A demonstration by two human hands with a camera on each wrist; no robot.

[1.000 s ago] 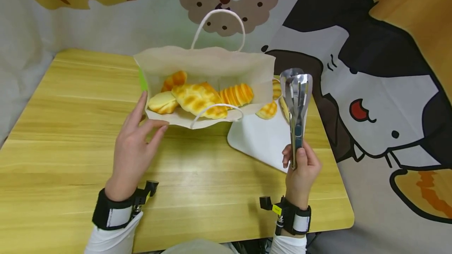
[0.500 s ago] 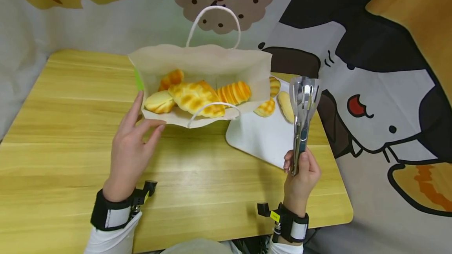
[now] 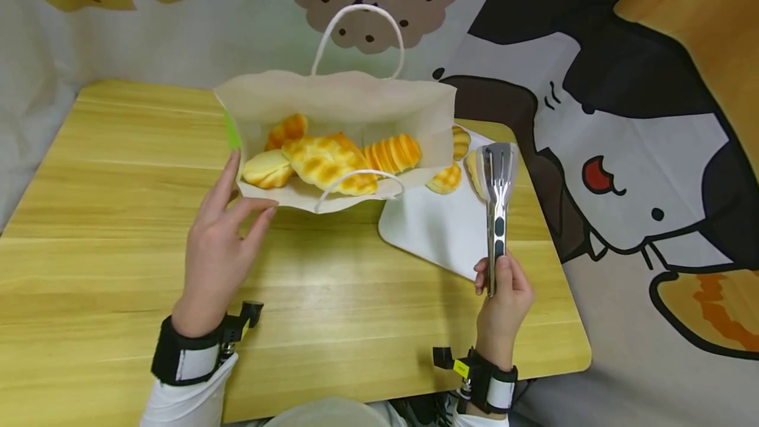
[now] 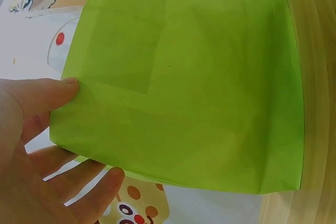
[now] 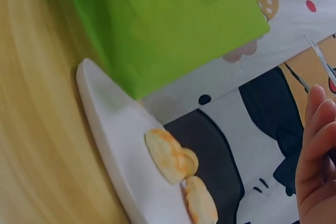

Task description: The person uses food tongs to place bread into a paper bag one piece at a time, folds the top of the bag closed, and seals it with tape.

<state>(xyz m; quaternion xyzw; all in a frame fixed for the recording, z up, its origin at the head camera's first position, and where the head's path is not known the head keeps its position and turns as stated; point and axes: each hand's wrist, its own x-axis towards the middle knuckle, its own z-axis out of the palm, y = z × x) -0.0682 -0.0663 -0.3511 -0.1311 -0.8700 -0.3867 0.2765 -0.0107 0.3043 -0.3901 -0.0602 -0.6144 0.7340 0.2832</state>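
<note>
My left hand (image 3: 222, 242) is at the near left corner of a paper bag (image 3: 338, 104), green outside and pale inside. Its thumb and index finger pinch the front rim, while other fingers lie along the left side. In the left wrist view, the thumb (image 4: 63, 93) meets the edge of the green panel. Inside the bag lie several bread pieces, among them a large golden one (image 3: 323, 160) and a ridged one (image 3: 391, 153). My right hand (image 3: 506, 295) grips metal tongs (image 3: 498, 196) upright by the handle, their ends close together with nothing between them.
Right of the bag, a white board (image 3: 433, 229) bears further bread, including a small golden piece (image 3: 446, 178) and a pale long one (image 3: 472, 170) partly behind the tongs. One white rope handle (image 3: 360, 8) stands up; another hangs over the front rim. A cartoon cloth backs the wooden table (image 3: 118, 229).
The tongs have dropped slightly in the head view, and their ends, spread half a second ago, are closer together. My left hand keeps its hold on the bag.
</note>
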